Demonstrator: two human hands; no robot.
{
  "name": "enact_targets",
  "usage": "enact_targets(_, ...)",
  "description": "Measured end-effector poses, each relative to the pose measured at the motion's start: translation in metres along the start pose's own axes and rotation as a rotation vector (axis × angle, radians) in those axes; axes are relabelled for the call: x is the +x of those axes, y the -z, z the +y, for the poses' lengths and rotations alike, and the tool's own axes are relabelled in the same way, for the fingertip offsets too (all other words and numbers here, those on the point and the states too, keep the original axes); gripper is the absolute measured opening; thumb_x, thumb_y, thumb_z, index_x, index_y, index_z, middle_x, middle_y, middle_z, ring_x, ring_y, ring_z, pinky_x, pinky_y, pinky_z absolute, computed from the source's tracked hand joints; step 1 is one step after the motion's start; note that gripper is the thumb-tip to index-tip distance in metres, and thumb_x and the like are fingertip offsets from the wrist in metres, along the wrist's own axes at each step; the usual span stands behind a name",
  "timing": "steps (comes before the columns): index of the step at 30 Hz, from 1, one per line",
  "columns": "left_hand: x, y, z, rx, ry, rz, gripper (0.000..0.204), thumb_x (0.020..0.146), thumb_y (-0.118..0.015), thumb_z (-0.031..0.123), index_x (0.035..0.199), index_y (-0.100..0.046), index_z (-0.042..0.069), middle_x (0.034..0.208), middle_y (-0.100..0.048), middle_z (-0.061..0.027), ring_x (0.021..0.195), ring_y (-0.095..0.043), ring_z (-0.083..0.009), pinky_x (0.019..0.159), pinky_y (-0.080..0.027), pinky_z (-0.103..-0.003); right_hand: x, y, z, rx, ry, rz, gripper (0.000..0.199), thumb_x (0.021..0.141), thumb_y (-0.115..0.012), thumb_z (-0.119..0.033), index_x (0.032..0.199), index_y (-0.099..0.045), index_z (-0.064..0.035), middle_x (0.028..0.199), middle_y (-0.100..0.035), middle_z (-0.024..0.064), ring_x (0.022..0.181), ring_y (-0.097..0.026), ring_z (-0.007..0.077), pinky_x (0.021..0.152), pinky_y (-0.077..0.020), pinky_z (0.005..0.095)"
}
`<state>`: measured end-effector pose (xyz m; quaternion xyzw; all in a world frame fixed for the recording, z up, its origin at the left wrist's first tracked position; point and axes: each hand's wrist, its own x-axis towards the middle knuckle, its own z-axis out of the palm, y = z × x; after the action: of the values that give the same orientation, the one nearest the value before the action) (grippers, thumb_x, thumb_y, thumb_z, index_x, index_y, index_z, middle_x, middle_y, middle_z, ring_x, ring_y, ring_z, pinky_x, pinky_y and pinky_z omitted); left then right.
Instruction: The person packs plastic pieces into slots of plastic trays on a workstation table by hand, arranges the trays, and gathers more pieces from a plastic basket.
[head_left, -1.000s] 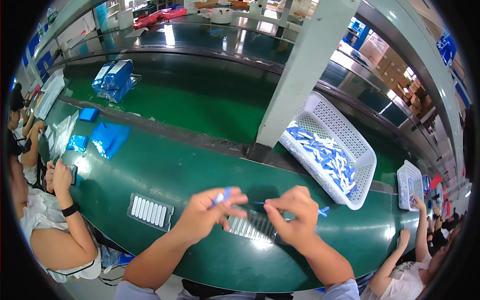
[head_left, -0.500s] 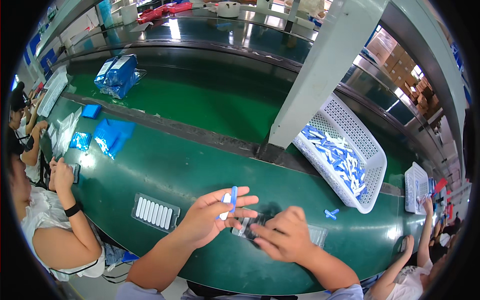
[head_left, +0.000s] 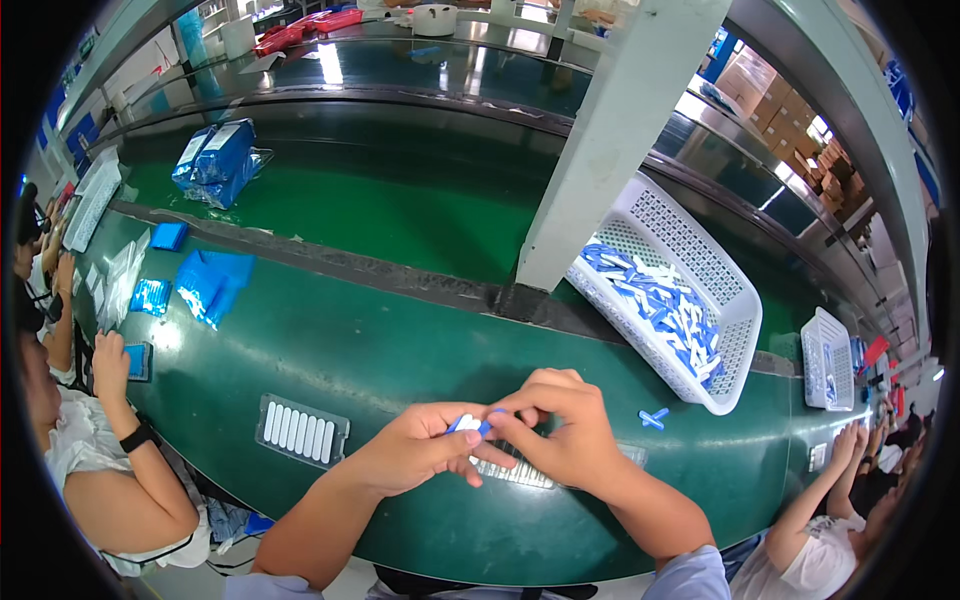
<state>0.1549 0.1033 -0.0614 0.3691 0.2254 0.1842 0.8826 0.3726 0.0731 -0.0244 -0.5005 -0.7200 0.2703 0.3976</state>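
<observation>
Item one, as I see it from my station: left hand [head_left: 415, 455] and right hand [head_left: 560, 435] meet fingertip to fingertip over the green surface [head_left: 400, 350], both pinched closed on one small white-and-blue plastic piece [head_left: 468, 424], held just above a slotted tray [head_left: 520, 472] largely hidden beneath them. Item two: a second slotted tray of white pieces [head_left: 302, 431] lies to the left of the hands, a loose blue piece [head_left: 653, 417] just to their right, and a white basket [head_left: 668, 290] of white and blue pieces beyond that, against a pale post [head_left: 610, 140].
</observation>
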Motion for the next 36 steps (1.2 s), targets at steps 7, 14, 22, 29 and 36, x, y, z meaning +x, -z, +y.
enact_targets(7,-0.004,-0.001,0.015,-0.149,-0.212,0.433,0.051,0.104,-0.050,0.006,0.152,-0.039,-0.004,0.148,-0.053,-0.0236,0.121,-0.065,-0.0291,0.083,-0.055,-0.032,-0.029,-0.004,-0.001,-0.651,0.444,0.087,0.013,0.076,-0.085,-0.018,0.086,-0.077,-0.0155,0.070,-0.051,-0.0045,0.068,-0.051,0.0166,0.074,-0.0387,0.0359)
enact_targets(14,-0.002,0.005,0.013,-0.329,-0.196,0.277,0.067,0.091,-0.045,0.003,0.155,-0.030,-0.009,0.152,-0.047,-0.0289,0.123,-0.063,-0.0341,0.086,-0.053,-0.036,-0.049,-0.002,0.001,-0.385,0.133,-0.297,0.037,0.089,-0.074,-0.031,0.119,-0.073,-0.0087,0.078,-0.054,0.0017,0.077,-0.053,0.0195,0.077,-0.0390,0.0367)
enact_targets(22,0.000,0.003,-0.009,-0.155,-0.110,-0.007,0.077,0.100,-0.045,-0.004,0.164,-0.005,0.005,0.151,-0.046,-0.0233,0.123,-0.061,-0.0288,0.088,-0.052,-0.037,-0.004,0.007,-0.013,-0.263,0.153,-0.050,0.031,0.084,-0.078,-0.015,0.115,-0.072,-0.0101,0.078,-0.061,-0.0011,0.075,-0.057,0.0214,0.078,-0.0377,0.0373)
enact_targets(29,-0.004,0.002,-0.006,-0.064,-0.067,-0.082,0.071,0.107,-0.047,0.006,0.164,-0.004,0.005,0.144,-0.049,-0.0176,0.127,-0.060,-0.0293,0.086,-0.054,-0.037,-0.002,0.001,-0.001,-0.220,0.177,-0.136,0.014,0.083,-0.080,-0.015,0.096,-0.075,-0.0132,0.083,-0.064,-0.0023,0.072,-0.059,0.0174,0.079,-0.0392,0.0353)
enact_targets(36,-0.006,0.005,-0.003,0.026,0.014,-0.211,0.071,0.110,-0.044,0.012,0.162,0.002,0.001,0.140,-0.051,-0.0199,0.120,-0.066,-0.0310,0.078,-0.053,-0.032,0.000,0.007,-0.016,-0.084,0.046,-0.240,0.012,0.087,-0.078,-0.018,0.095,-0.073,-0.0121,0.083,-0.063,0.0006,0.079,-0.061,0.0216,0.078,-0.0431,0.0367)
